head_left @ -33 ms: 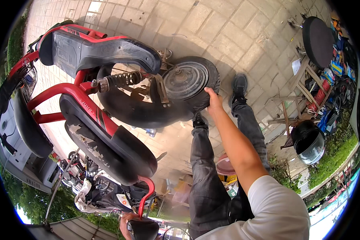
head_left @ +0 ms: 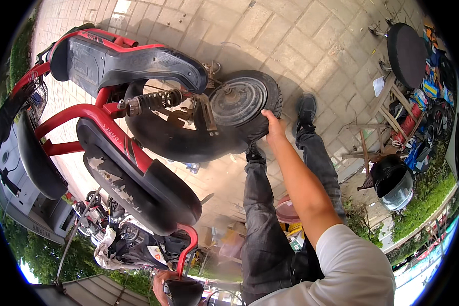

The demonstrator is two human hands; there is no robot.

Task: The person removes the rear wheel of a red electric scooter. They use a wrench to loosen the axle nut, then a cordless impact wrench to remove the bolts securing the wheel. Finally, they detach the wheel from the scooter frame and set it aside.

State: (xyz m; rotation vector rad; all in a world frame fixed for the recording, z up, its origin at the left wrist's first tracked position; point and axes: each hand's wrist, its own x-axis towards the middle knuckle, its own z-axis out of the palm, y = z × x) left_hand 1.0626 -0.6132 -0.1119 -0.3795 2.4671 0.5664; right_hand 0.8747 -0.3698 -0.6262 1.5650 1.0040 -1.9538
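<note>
A red and black electric scooter [head_left: 120,137] leans on its side across the left half of the view. Its rear wheel [head_left: 238,99] has a black tyre and a grey, dusty hub, next to a black mudguard [head_left: 176,145] and a coil-spring shock absorber [head_left: 155,100]. My right hand [head_left: 274,128] grips the tyre's near right edge, thumb on top and the other fingers mostly hidden. At the lower edge my left hand [head_left: 159,286] is closed against the black padded backrest [head_left: 184,292] on the red rear bar [head_left: 189,242]; its fingers show only in part.
My shoes [head_left: 306,108] stand on the paving bricks [head_left: 290,35] close to the wheel. To the right are a round black stool [head_left: 406,55], a wooden frame [head_left: 392,104], a helmet with a clear visor [head_left: 392,183] and heaped parts. Other two-wheelers [head_left: 132,237] stand at lower left.
</note>
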